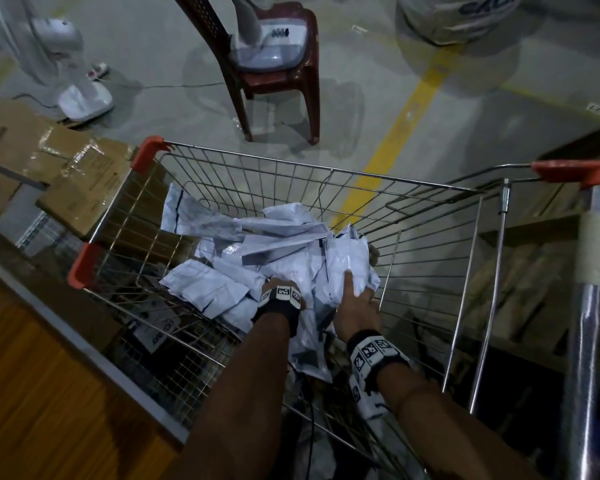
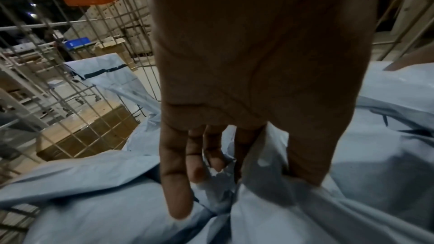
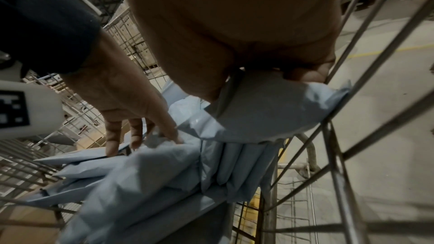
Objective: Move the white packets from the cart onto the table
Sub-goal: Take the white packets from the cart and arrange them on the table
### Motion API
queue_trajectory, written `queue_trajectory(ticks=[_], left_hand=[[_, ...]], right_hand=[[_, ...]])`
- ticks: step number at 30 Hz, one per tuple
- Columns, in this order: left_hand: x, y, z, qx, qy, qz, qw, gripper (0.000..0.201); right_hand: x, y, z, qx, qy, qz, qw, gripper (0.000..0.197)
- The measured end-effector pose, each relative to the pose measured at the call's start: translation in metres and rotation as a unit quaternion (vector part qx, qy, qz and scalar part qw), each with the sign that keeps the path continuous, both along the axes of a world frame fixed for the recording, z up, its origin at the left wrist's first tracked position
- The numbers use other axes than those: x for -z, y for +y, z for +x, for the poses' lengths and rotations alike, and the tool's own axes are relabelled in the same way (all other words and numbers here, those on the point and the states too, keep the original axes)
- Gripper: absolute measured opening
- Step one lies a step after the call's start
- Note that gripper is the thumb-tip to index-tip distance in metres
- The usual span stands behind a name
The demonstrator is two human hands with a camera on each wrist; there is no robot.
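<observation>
Clearly both hands deep in cart [image 1: 329, 174]; left hand [image 2: 246, 121] pinches crumpled packet [image 2: 270, 203]; right hand [image 3: 237, 47] clutches another packet [image 3: 270, 110]; white packets [image 1: 243, 244] loose, slippery; risk: snag on wire, drop before wooden surface [image 1: 32, 393].

Cart [image 1: 319, 168] open above; wire walls [image 1: 430, 258] hem sides.

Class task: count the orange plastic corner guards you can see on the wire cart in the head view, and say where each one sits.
3. One on the far-left corner, one on the near-left corner, one on the right corner above the handle post. A fourth may lie out of frame.
</observation>
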State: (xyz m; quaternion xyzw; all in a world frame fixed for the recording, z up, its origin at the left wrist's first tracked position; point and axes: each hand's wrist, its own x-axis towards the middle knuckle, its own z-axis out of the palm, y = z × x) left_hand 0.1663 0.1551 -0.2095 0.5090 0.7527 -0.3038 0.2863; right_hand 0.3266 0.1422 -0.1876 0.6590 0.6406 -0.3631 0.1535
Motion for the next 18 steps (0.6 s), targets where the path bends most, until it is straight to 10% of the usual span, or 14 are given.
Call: queue_trajectory(ticks=[18], left_hand=[[-0.166,0.025,-0.019,-0.276,-0.163,0.217,0.922,0.051]], right_hand=[[-0.073,0.014,0.002,0.035,0.029,0.027,0.999,0.071]])
